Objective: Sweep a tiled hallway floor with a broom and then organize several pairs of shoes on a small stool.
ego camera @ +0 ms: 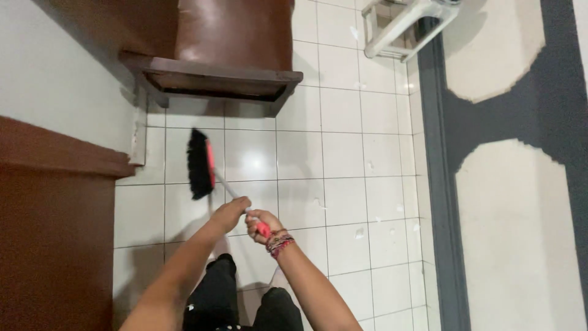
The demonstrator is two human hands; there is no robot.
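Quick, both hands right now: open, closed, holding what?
Left hand: closed on the broom handle, nearer the bristles.
Right hand: closed on the handle's red end.

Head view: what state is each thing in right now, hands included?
Broom: held by its handle, black bristles down on the floor near the brown furniture.
Left hand: closed around the handle, further along it.
Right hand: closed around the red grip at the handle's end.
Tiled floor: white, strewn with small white scraps.
White stool: standing at the top, partly out of frame.
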